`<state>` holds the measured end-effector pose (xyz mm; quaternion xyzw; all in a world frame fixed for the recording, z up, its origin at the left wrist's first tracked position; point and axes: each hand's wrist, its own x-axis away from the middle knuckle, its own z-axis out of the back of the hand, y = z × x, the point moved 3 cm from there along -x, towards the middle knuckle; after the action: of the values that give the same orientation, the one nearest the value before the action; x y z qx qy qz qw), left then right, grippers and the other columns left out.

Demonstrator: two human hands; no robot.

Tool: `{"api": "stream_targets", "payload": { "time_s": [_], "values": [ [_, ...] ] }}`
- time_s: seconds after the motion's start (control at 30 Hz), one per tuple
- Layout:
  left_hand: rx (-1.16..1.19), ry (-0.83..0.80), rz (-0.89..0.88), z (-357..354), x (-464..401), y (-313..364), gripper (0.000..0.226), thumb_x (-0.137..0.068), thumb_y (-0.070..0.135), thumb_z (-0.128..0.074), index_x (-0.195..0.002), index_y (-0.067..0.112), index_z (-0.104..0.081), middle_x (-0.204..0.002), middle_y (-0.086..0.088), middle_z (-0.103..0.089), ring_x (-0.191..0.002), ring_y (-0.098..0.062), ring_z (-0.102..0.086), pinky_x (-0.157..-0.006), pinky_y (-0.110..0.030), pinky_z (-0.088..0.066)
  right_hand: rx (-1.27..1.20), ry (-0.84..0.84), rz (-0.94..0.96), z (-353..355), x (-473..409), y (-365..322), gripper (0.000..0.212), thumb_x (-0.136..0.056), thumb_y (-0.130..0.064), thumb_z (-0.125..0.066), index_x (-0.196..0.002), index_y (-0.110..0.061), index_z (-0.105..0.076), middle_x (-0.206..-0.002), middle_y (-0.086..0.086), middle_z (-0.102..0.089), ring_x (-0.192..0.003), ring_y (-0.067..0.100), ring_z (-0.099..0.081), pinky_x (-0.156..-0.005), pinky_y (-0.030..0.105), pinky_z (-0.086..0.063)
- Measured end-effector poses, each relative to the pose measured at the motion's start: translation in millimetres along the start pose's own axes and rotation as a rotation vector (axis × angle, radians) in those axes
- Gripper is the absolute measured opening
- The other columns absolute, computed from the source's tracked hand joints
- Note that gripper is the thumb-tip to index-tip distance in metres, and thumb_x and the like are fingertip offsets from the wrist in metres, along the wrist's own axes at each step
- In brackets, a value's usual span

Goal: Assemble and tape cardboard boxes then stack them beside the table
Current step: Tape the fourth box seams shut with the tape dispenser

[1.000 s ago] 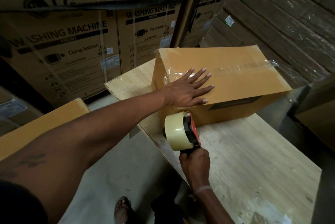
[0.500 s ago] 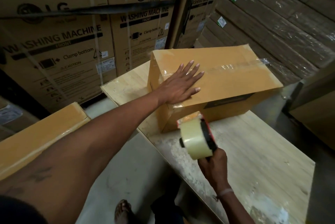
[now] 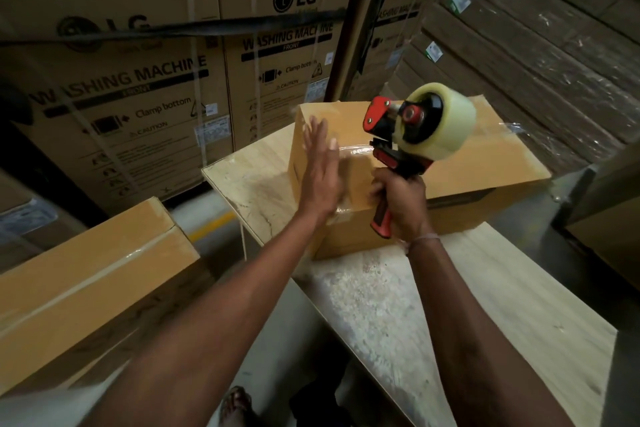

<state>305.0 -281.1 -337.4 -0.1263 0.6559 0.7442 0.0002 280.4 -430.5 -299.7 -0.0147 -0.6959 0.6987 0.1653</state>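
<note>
Hands: R [image 3: 401, 205] grips 1 tape gun [image 3: 412, 129], L [image 3: 320, 177] flat by 1 box [image 3: 485, 163]

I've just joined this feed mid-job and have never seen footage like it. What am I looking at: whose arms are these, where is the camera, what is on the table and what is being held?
There is no machine here. A person works with bare hands, and the single camera sits on their head, looking forward and down, so both arms reach in from the bottom of the picture.

The right hand grips the red handle of a tape dispenser, raised above the box with its roll of clear tape on top. The left hand is open, fingers straight, at the near left end of the cardboard box; motion blur hides whether it touches.

That box stands closed on a pale wooden table, with clear tape along its top seam. Another taped box sits lower, left of the table. Behind are stacked washing machine cartons.
</note>
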Motion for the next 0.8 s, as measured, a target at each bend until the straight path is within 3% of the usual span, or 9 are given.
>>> {"api": "stream_targets", "payload": {
  "time_s": [0.07,0.13,0.27,0.37,0.47,0.53,0.6,0.67,0.8],
  "values": [
    [0.114,0.010,0.024,-7,19,-1,0.069,-0.107,0.061,-0.014,-0.167,0.028,-0.012,-0.174,0.011,0.004,-0.159,-0.006,0.010,-0.130,-0.052,0.001,-0.012,-0.009,-0.011,-3,-2,0,0.019,-0.089,-0.003,-0.067,-0.072,-0.011,-0.065,-0.055,0.006,-0.056,-0.051,0.021,-0.052,-0.058,0.034,-0.046],
    [0.029,0.027,-0.063,-16,34,-4,0.085,-0.101,0.074,-0.007,-0.167,0.021,-0.011,-0.175,0.005,0.005,-0.160,-0.010,0.011,-0.130,-0.049,0.007,0.012,-0.008,-0.010,-5,-5,1,0.019,-0.088,-0.005,-0.067,-0.070,-0.009,-0.062,-0.055,0.009,-0.054,-0.050,0.022,-0.050,-0.055,0.033,-0.045],
    [-0.073,0.120,-0.188,-23,39,-14,0.096,-0.100,0.074,-0.006,-0.165,0.003,-0.006,-0.174,-0.010,0.008,-0.161,-0.025,0.010,-0.130,-0.053,0.002,0.055,-0.022,-0.015,-6,-14,6,0.021,-0.087,-0.006,-0.066,-0.067,-0.005,-0.059,-0.054,0.012,-0.052,-0.046,0.023,-0.047,-0.050,0.031,-0.041],
    [-0.030,0.161,-0.227,-23,39,-21,0.099,-0.098,0.077,-0.008,-0.165,0.004,0.003,-0.173,-0.011,0.015,-0.160,-0.027,0.012,-0.130,-0.050,0.001,0.043,-0.027,-0.019,-8,-17,9,0.023,-0.088,-0.004,-0.066,-0.067,-0.005,-0.058,-0.054,0.012,-0.050,-0.044,0.023,-0.044,-0.047,0.029,-0.039],
    [0.134,0.044,-0.046,-27,41,-48,0.098,-0.087,0.088,-0.009,-0.163,0.031,0.017,-0.171,0.008,0.023,-0.160,-0.016,0.015,-0.129,-0.026,-0.003,0.022,-0.012,-0.019,-8,-17,11,0.020,-0.088,-0.001,-0.064,-0.070,-0.006,-0.058,-0.053,0.010,-0.049,-0.044,0.022,-0.042,-0.046,0.028,-0.038],
    [0.246,-0.076,0.224,-25,41,-94,0.089,-0.084,0.095,-0.013,-0.159,0.054,0.010,-0.173,0.013,0.013,-0.161,-0.013,0.007,-0.131,-0.038,-0.006,0.018,-0.015,-0.022,-8,-16,10,0.020,-0.089,-0.001,-0.064,-0.070,-0.007,-0.059,-0.055,0.010,-0.049,-0.045,0.022,-0.043,-0.047,0.029,-0.038],
    [0.326,-0.132,0.449,-19,33,-129,0.094,-0.078,0.100,-0.014,-0.160,0.056,-0.001,-0.174,0.013,0.001,-0.161,-0.013,-0.001,-0.130,-0.053,-0.008,0.020,-0.025,-0.026,-7,-15,9,0.022,-0.090,-0.001,-0.064,-0.069,-0.008,-0.059,-0.055,0.011,-0.050,-0.046,0.022,-0.044,-0.049,0.030,-0.040],
    [0.334,-0.069,0.438,-11,15,-114,0.094,-0.081,0.097,-0.011,-0.161,0.052,0.006,-0.173,0.015,0.009,-0.160,-0.012,0.005,-0.129,-0.046,0.001,0.027,-0.031,-0.022,-6,-15,8,0.023,-0.090,-0.002,-0.064,-0.069,-0.007,-0.059,-0.055,0.011,-0.051,-0.047,0.022,-0.045,-0.050,0.031,-0.041],
    [0.292,0.036,0.296,-5,-16,-23,0.102,-0.079,0.097,-0.010,-0.163,0.044,0.010,-0.172,0.015,0.013,-0.159,-0.010,0.009,-0.126,-0.040,0.002,0.034,-0.021,-0.014,-7,-16,8,0.022,-0.091,0.000,-0.063,-0.070,-0.007,-0.060,-0.055,0.011,-0.051,-0.047,0.021,-0.046,-0.048,0.029,-0.041]
  ]
}}
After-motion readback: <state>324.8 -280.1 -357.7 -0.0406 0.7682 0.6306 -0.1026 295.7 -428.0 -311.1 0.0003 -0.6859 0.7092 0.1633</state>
